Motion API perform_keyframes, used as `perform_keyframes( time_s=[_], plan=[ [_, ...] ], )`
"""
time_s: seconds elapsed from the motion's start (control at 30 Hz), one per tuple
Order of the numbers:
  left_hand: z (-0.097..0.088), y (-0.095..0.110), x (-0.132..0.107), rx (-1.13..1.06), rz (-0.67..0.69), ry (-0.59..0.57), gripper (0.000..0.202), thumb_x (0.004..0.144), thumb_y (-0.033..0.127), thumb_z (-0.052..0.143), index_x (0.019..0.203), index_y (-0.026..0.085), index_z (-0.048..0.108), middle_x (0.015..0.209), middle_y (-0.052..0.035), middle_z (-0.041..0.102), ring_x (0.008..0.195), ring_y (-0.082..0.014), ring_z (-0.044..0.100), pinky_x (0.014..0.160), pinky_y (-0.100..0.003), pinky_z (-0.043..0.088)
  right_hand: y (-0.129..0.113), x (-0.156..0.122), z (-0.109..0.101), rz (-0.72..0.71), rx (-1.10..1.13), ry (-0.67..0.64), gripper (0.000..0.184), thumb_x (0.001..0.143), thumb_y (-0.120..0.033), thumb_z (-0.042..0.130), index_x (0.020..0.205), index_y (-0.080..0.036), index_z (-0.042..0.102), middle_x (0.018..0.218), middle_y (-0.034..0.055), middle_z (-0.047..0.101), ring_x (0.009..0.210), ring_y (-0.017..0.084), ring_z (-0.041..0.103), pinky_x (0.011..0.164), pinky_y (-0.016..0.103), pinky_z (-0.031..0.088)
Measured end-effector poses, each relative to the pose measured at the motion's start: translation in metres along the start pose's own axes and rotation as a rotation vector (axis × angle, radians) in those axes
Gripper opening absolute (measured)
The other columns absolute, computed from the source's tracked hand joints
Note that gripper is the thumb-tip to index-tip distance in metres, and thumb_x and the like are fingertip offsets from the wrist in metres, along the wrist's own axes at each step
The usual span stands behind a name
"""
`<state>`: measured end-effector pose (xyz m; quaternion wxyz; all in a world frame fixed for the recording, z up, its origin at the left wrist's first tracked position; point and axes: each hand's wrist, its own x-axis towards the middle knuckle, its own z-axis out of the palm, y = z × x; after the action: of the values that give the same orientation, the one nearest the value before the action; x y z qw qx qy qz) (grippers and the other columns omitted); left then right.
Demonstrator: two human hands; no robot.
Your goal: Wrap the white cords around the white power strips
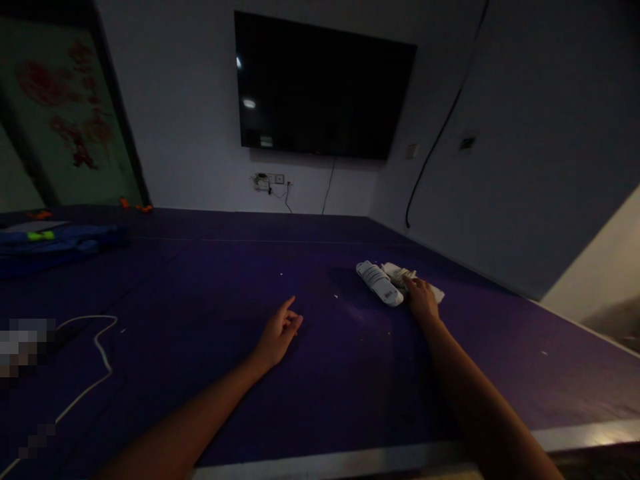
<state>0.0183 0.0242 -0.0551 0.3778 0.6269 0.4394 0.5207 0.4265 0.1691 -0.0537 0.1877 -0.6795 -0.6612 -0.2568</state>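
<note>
My right hand is at the right of the purple table, its fingers bent over a white power strip with its pale cord wound round it. The hand covers part of that strip. Just left of it lies a second white power strip, also wrapped in its cord, with a small label near its front end. My left hand hovers over the middle of the table, holding nothing. Its index finger points forward and the other fingers are loosely curled, apart from the thumb.
The purple tabletop carries small white scraps. At far left are folded blue cloth and a white cable leading to a blurred-out object. A dark television hangs above wall sockets; a black cable dangles at right.
</note>
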Motion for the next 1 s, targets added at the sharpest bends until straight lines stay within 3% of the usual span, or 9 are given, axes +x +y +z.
perform_keyframes(
  time_s=[0.4,0.67,0.83,1.0],
  plan=[
    [0.000,-0.002,0.000,0.042,0.036,-0.037,0.060,0.084,0.046,0.052,0.136,0.020,0.038,0.095,-0.0050,0.061,0.067,-0.0121,0.056,0.067,-0.029,0.045,0.001,-0.006,-0.002,0.056,0.101,-0.015,0.052,0.080,-0.022,0.051,0.132,-0.020,0.048,0.124,0.0125,0.054,0.106,0.027,0.052,0.083,0.036,0.043],
    [-0.001,0.001,-0.001,0.061,0.045,-0.050,0.058,0.083,0.044,0.053,0.134,0.019,0.040,0.091,-0.0042,0.061,0.067,-0.0131,0.056,0.068,-0.030,0.045,0.001,-0.006,-0.007,0.100,0.163,0.015,0.054,0.076,-0.014,0.048,0.130,-0.018,0.051,0.124,0.0142,0.054,0.109,0.028,0.051,0.084,0.038,0.044],
    [-0.001,-0.001,0.000,0.066,0.050,-0.046,0.058,0.083,0.044,0.053,0.134,0.019,0.041,0.090,-0.0040,0.061,0.067,-0.0131,0.056,0.068,-0.030,0.046,0.003,-0.006,-0.009,0.135,0.250,0.098,0.060,0.072,-0.012,0.048,0.131,-0.015,0.049,0.120,0.0146,0.056,0.104,0.027,0.054,0.083,0.036,0.044],
    [-0.001,-0.001,-0.001,0.072,0.055,-0.042,0.057,0.082,0.044,0.054,0.133,0.021,0.043,0.091,-0.0047,0.062,0.069,-0.0142,0.056,0.070,-0.031,0.046,0.016,-0.006,0.002,0.273,0.252,0.149,0.066,0.069,-0.012,0.051,0.135,-0.014,0.043,0.127,0.0163,0.053,0.114,0.030,0.050,0.091,0.040,0.041]
  ],
)
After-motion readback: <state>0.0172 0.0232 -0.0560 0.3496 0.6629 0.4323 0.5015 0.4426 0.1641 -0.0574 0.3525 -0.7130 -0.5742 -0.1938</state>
